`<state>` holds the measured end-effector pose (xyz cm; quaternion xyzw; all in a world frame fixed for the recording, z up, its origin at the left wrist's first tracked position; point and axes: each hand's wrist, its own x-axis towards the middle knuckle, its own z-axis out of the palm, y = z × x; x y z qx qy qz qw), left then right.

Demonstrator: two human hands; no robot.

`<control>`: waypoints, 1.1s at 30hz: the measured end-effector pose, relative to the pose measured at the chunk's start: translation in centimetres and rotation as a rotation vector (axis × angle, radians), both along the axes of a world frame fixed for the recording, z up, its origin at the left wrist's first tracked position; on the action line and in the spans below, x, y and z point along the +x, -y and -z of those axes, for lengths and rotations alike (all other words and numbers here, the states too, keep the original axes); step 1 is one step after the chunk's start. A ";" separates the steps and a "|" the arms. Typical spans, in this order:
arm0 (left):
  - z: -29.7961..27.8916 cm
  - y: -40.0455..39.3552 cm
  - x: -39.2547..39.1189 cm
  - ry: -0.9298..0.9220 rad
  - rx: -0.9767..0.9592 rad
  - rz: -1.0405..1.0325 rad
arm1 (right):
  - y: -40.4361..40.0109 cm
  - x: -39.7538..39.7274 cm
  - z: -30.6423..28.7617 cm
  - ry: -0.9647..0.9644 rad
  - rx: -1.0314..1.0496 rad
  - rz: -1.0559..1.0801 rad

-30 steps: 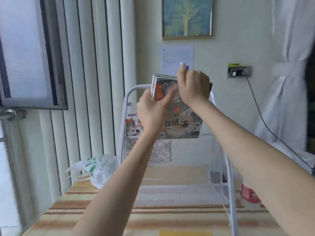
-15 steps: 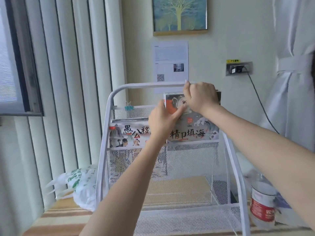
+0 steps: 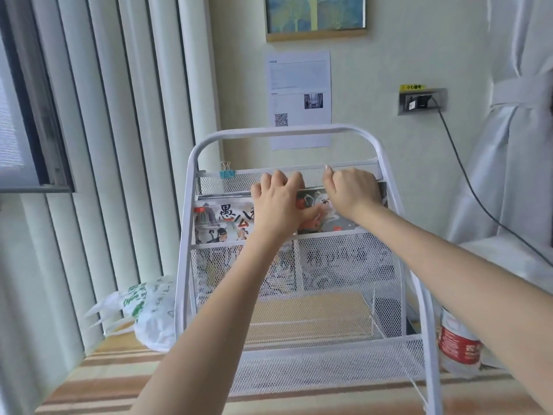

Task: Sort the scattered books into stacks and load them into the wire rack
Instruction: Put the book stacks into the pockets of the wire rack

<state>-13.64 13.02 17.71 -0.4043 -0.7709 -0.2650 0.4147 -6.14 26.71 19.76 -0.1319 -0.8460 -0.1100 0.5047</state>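
White mesh wire rack (image 3: 191,265) w/ books (image 3: 221,220) in grey ink art, black characters, red-orange accents; teal binder clip (image 3: 226,174) at 11 o'clock; tan-brown striped tabletop (image 3: 98,384); white-green plastic bag (image 3: 146,307) at 8; red-labelled bottle (image 3: 457,345) at 4.

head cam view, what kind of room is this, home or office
Probably a lived-in room at home, maybe a bedroom or study. A framed painting hangs above a taped-up paper notice, a tied-back white curtain hangs at right, and both hands work at a wire rack of picture books.
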 end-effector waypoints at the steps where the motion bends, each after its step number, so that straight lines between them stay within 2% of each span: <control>1: 0.1 0.0 0.1 -0.025 -0.008 -0.007 | 0.1 0.2 0.1 0.000 0.004 -0.011; 5: 0.3 -0.1 0.3 -0.099 -0.043 -0.033 | 0.3 1.1 0.5 -0.121 0.080 -0.090; 9: 0.4 -0.3 0.2 -0.129 -0.058 -0.062 | 0.7 1.0 0.6 -0.243 -0.026 -0.096; 17: 0.4 -0.1 0.6 -0.111 -0.095 -0.061 | 0.7 1.1 2.1 -0.166 0.005 -0.083; 24: 1.8 0.7 1.6 -0.146 0.033 0.054 | 1.8 2.3 3.5 -0.199 -0.004 -0.087; 27: 3.7 0.7 2.1 -0.124 -0.084 -0.050 | 2.2 3.1 4.7 -0.069 -0.025 -0.066; 31: 5.3 1.6 3.0 -0.054 -0.141 -0.114 | 3.2 4.7 6.3 0.043 -0.112 -0.006; 33: 6.3 2.5 3.7 -0.005 -0.198 -0.123 | 3.9 5.6 8.7 0.215 -0.145 0.080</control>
